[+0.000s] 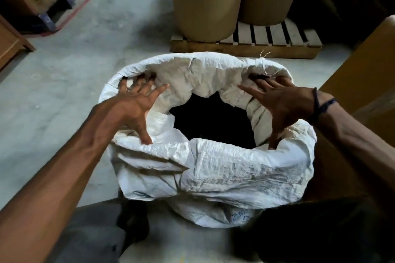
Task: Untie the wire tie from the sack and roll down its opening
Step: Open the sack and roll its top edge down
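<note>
Sack, white woven plastic, upright on concrete floor before wooden pallet; mouth open, rim part-rolled into thick cuff. Left hand, right hand spread flat, fingers tucked under cuff. Wire tie not seen. Risk: uneven rolling tips sack or collapses cuff inward. Blue writing low on sack illegible.

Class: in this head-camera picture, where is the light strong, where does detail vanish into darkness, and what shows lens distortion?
Head view: light falls brightest on the white sack rim and concrete floor; the sack's mouth is featureless black; lower right corner dim; cardboard rolls lean outward, showing wide-angle bending; both hands reasonably sharp.
</note>
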A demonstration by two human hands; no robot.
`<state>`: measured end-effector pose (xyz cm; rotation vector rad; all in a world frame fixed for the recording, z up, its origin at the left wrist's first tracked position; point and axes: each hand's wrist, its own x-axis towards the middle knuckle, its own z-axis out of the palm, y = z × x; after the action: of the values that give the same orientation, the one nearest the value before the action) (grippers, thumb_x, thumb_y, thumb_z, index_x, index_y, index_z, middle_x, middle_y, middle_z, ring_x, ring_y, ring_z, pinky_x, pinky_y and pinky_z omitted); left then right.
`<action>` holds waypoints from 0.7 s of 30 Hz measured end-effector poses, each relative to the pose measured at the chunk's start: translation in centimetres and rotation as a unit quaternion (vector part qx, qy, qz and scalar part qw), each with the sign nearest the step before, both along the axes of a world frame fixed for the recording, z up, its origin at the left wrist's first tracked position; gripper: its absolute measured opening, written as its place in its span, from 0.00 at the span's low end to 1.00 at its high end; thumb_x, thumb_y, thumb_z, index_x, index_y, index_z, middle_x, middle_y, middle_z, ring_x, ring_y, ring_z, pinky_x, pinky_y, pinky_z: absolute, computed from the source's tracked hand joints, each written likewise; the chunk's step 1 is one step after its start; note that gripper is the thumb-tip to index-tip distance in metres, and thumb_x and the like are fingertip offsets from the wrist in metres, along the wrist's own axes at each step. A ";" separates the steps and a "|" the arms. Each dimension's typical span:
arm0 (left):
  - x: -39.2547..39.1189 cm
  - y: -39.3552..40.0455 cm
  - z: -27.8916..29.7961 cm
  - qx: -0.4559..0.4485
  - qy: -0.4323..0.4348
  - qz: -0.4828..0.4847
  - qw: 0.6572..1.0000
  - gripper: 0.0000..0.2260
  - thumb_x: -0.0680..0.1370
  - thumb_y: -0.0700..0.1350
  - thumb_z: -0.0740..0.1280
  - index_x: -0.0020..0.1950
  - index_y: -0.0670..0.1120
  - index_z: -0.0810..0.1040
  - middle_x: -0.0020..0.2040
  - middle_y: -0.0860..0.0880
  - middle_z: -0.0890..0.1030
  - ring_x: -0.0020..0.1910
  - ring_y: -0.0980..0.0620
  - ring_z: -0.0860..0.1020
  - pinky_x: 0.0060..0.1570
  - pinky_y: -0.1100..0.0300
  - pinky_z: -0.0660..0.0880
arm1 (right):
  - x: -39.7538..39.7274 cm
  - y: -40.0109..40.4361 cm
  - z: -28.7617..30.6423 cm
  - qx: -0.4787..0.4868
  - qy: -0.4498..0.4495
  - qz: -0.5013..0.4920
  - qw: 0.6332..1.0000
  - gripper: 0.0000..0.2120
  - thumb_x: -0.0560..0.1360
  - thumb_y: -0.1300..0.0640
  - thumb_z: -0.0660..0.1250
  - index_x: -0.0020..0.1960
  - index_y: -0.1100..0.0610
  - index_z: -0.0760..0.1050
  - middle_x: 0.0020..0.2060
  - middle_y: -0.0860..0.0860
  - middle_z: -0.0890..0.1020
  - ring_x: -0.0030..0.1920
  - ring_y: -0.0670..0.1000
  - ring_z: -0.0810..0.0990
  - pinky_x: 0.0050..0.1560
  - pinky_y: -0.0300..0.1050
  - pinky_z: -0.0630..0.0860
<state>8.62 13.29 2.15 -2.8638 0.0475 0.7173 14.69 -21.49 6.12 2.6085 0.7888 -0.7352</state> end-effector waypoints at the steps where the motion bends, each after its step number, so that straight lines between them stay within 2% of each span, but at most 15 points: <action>1: -0.3 -0.3 0.4 -0.004 0.003 0.002 1.000 0.78 0.52 0.62 0.86 0.80 0.60 0.26 0.83 0.44 0.31 0.82 0.44 0.30 0.76 0.33 0.33 | -0.3 0.1 -0.1 0.004 -0.002 0.007 1.000 0.85 0.40 0.24 0.76 0.79 0.39 0.23 0.82 0.55 0.30 0.82 0.58 0.30 0.79 0.66 0.35; 4: -0.9 -1.4 -0.7 -0.046 0.029 -0.003 0.999 0.79 0.51 0.62 0.86 0.81 0.60 0.29 0.83 0.44 0.30 0.81 0.44 0.28 0.77 0.34 0.33 | -1.1 0.7 -1.9 0.014 0.005 0.021 1.000 0.83 0.46 0.28 0.82 0.80 0.39 0.26 0.82 0.55 0.30 0.83 0.60 0.32 0.80 0.67 0.39; 6: -1.4 -2.2 -2.1 -0.063 0.038 -0.012 0.997 0.75 0.55 0.61 0.86 0.82 0.60 0.31 0.84 0.44 0.32 0.83 0.42 0.33 0.78 0.37 0.36 | -1.4 0.8 -3.5 0.025 0.016 0.020 0.999 0.82 0.47 0.30 0.84 0.82 0.39 0.30 0.83 0.55 0.33 0.84 0.60 0.35 0.81 0.65 0.42; 7: -1.6 -2.6 -2.7 -0.071 0.040 -0.009 0.997 0.72 0.59 0.60 0.85 0.83 0.59 0.32 0.84 0.44 0.34 0.83 0.42 0.35 0.79 0.38 0.39 | -1.4 0.8 -4.2 0.036 0.017 0.023 0.999 0.81 0.48 0.31 0.85 0.83 0.40 0.33 0.84 0.56 0.37 0.84 0.61 0.39 0.82 0.63 0.45; 9: -1.8 -3.2 -4.3 -0.103 0.050 -0.001 0.993 0.62 0.68 0.60 0.81 0.84 0.57 0.35 0.85 0.43 0.39 0.84 0.41 0.41 0.80 0.41 0.46 | -1.2 1.0 -5.8 0.073 -0.001 0.042 0.996 0.76 0.49 0.33 0.86 0.85 0.43 0.43 0.84 0.56 0.52 0.84 0.61 0.52 0.81 0.59 0.53; 11: -1.7 -3.9 -5.6 -0.134 0.083 -0.001 0.988 0.51 0.74 0.65 0.73 0.85 0.54 0.43 0.86 0.43 0.45 0.85 0.42 0.47 0.82 0.45 0.51 | -0.9 1.3 -7.5 0.110 -0.011 0.066 0.992 0.68 0.53 0.33 0.85 0.84 0.45 0.52 0.79 0.54 0.65 0.78 0.60 0.64 0.79 0.55 0.60; 12: -1.9 -4.4 -6.1 -0.149 0.101 0.001 0.984 0.47 0.75 0.69 0.69 0.85 0.55 0.48 0.86 0.45 0.49 0.84 0.42 0.50 0.81 0.45 0.54 | -0.7 1.6 -8.4 0.126 -0.013 0.070 0.989 0.65 0.56 0.33 0.83 0.84 0.46 0.54 0.77 0.53 0.69 0.75 0.60 0.67 0.77 0.55 0.62; 14: -2.6 -6.3 -6.1 -0.205 0.123 0.006 0.971 0.41 0.75 0.74 0.62 0.83 0.57 0.59 0.84 0.48 0.59 0.82 0.44 0.58 0.79 0.45 0.59 | -0.4 1.9 -9.7 0.147 -0.024 0.058 0.987 0.58 0.63 0.31 0.79 0.84 0.43 0.52 0.75 0.51 0.71 0.72 0.60 0.68 0.74 0.58 0.64; 15: -3.1 -7.6 -6.2 -0.241 0.134 0.004 0.961 0.38 0.77 0.74 0.60 0.82 0.56 0.62 0.83 0.49 0.62 0.81 0.45 0.62 0.78 0.48 0.61 | -0.2 1.9 -10.3 0.154 -0.038 0.048 0.986 0.55 0.66 0.30 0.76 0.84 0.41 0.51 0.75 0.50 0.70 0.72 0.60 0.67 0.73 0.60 0.64; 17: -4.5 -10.3 -6.3 -0.297 0.217 0.011 0.930 0.36 0.80 0.72 0.57 0.82 0.53 0.63 0.82 0.49 0.64 0.80 0.48 0.64 0.76 0.55 0.60 | 0.4 2.0 -11.0 0.164 -0.069 0.028 0.984 0.49 0.70 0.24 0.65 0.84 0.38 0.49 0.77 0.48 0.67 0.76 0.62 0.63 0.73 0.63 0.61; 19: -6.1 -12.3 -7.5 -0.296 0.341 0.065 0.890 0.46 0.73 0.79 0.56 0.83 0.51 0.60 0.82 0.47 0.63 0.78 0.51 0.65 0.78 0.57 0.59 | 1.1 2.1 -11.4 0.172 -0.088 -0.017 0.981 0.48 0.67 0.18 0.49 0.83 0.36 0.48 0.81 0.47 0.64 0.80 0.63 0.58 0.76 0.66 0.55; 21: -7.0 -13.4 -8.7 -0.248 0.413 0.116 0.868 0.56 0.65 0.84 0.58 0.83 0.49 0.60 0.81 0.45 0.64 0.77 0.49 0.66 0.78 0.54 0.60 | 2.1 2.0 -11.8 0.196 -0.101 -0.074 0.973 0.49 0.64 0.18 0.40 0.83 0.35 0.50 0.82 0.46 0.62 0.82 0.62 0.55 0.77 0.67 0.51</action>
<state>1.66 -0.09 -6.55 -2.7470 0.0051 2.2156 16.79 -19.47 -5.68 3.0613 0.7464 -0.3663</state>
